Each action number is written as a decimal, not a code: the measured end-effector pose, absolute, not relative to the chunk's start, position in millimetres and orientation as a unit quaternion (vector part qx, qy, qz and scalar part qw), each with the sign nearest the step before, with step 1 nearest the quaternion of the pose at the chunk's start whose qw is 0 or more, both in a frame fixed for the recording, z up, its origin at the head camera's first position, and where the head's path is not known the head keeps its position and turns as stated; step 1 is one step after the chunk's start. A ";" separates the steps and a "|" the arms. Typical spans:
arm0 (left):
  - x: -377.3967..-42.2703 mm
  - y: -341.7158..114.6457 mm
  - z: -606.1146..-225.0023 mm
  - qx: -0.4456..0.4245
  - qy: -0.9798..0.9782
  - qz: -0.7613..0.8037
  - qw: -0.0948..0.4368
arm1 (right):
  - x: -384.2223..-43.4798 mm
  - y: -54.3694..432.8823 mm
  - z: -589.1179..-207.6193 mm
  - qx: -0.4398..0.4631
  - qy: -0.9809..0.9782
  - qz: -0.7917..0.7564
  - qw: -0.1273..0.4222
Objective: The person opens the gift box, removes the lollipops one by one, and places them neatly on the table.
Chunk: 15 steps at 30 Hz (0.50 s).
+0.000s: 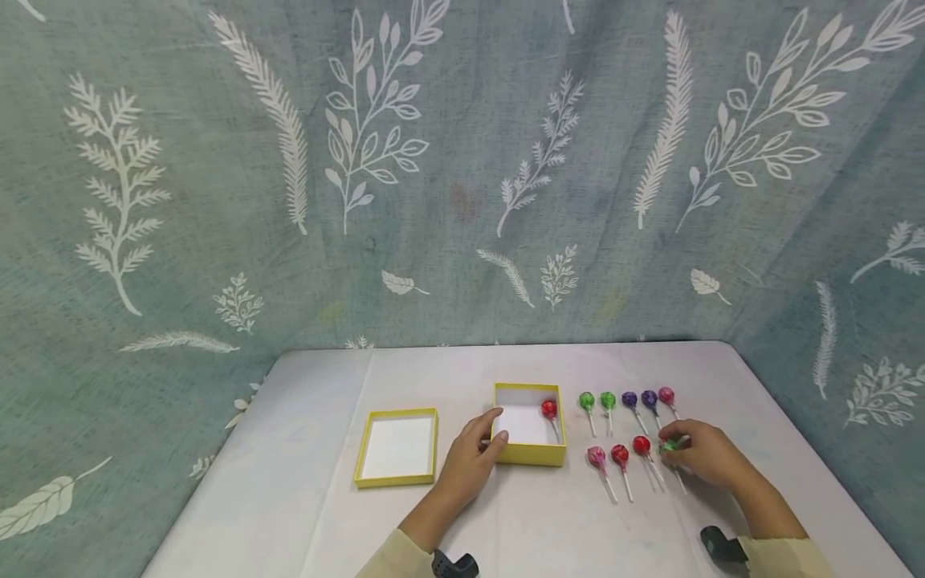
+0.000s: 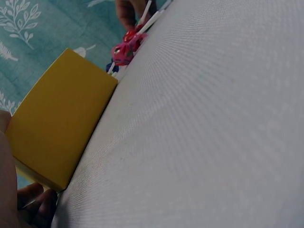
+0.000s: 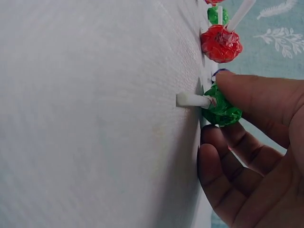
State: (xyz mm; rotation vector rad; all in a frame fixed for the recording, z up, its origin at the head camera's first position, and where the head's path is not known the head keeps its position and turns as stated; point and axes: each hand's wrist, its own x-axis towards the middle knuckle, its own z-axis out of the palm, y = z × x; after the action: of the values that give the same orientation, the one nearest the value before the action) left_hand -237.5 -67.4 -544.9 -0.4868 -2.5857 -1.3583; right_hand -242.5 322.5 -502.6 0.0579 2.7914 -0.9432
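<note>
My left hand holds the yellow box at its left wall, with fingertips and thumb at the rim. This box is open at the top, white inside, and has one red lollipop lying in its right part. In the left wrist view, curled fingers sit against the box's lower corner. Over on the right, my right hand pinches the wrapped head of a green lollipop between thumb and fingers, close to the tablecloth. Its white stick points towards the wrist camera.
Right of the box lie two rows of lollipops: green, purple and pink behind, pink and red in front. A shallow yellow-edged lid lies left. Leaf-patterned cloth hangs behind the white table.
</note>
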 end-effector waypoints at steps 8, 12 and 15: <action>-237.0 -67.3 -544.3 -0.161 -0.869 -0.460 0.085 | -242.9 320.0 -501.4 0.021 0.944 -0.315 0.098; -237.6 -67.3 -544.3 -0.161 -0.870 -0.458 0.087 | -243.0 319.6 -503.3 0.016 0.944 -0.315 0.095; -237.4 -67.2 -544.7 -0.160 -0.870 -0.457 0.089 | -242.5 318.5 -504.2 0.012 0.944 -0.316 0.091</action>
State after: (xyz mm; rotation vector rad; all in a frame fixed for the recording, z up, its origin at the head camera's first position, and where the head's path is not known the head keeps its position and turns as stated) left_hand -237.4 -67.2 -544.7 -0.4773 -2.5883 -1.3601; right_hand -242.5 318.5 -504.2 0.0348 2.8075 -0.9381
